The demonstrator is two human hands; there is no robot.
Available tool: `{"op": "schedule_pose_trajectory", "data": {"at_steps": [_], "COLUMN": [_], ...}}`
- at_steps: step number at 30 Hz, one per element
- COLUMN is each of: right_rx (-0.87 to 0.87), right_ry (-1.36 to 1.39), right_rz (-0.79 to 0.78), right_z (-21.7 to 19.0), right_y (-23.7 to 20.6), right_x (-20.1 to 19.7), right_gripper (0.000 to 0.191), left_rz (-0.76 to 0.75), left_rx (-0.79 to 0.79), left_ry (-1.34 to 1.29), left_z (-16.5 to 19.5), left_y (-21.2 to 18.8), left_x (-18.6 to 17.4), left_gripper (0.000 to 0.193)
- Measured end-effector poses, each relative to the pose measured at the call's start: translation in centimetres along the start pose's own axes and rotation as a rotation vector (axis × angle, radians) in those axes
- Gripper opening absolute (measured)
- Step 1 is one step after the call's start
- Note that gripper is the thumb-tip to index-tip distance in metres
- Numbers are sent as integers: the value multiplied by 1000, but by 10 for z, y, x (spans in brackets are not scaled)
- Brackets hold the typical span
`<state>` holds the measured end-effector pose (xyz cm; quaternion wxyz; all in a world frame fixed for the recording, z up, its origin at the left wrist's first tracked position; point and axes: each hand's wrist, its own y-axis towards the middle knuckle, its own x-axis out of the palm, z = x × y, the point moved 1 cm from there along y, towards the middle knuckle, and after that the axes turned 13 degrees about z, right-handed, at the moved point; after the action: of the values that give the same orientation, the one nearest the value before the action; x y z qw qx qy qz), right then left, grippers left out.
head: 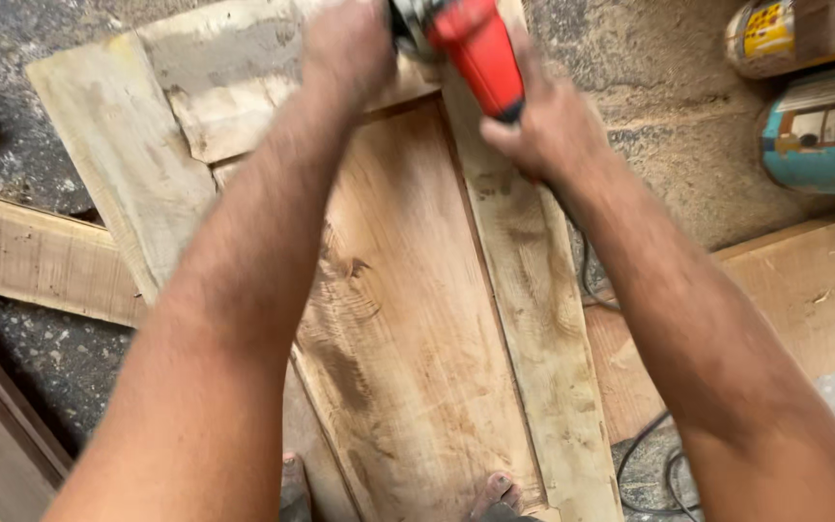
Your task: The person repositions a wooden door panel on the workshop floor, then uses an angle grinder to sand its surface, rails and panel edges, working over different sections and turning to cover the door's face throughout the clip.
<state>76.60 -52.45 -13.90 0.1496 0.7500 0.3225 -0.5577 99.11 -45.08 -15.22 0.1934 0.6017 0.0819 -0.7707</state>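
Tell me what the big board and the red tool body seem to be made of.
Board: bare wood, rough and unfinished; grain, a knot and dark stains show. Tool body: probably moulded plastic, smooth with a slight sheen, though the look leaves it open; both hands, left and right, grip the tool.

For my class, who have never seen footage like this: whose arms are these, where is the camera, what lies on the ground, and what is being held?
There is one picture, taken by a camera worn on a person's head and looking down, so both arms are that person's own. The right hand grips the red handle of a power tool, seemingly a handheld grinder. The left hand sits at the tool's front end, which is blurred and partly cut off by the frame. Beneath lies a reddish wooden board among paler planks on a rough concrete floor. A black cable trails at right, and the person's toes show at the bottom.
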Motion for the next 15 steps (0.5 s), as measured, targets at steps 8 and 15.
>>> {"op": "schedule_pose_trajectory", "data": {"at_steps": [8, 15], "right_rx": [-24, -244], "right_ry": [26, -53], "right_rz": [-140, -331], "right_z": [-10, -64], "right_y": [-112, -135], "right_x": [1, 54], "right_gripper": [106, 100], "left_rz": [44, -20], "left_rx": [-278, -701], "left_ry": [-176, -139], "left_z": [20, -29], "left_y": [-153, -262], "left_x": [14, -8], "left_gripper": [11, 18]}}
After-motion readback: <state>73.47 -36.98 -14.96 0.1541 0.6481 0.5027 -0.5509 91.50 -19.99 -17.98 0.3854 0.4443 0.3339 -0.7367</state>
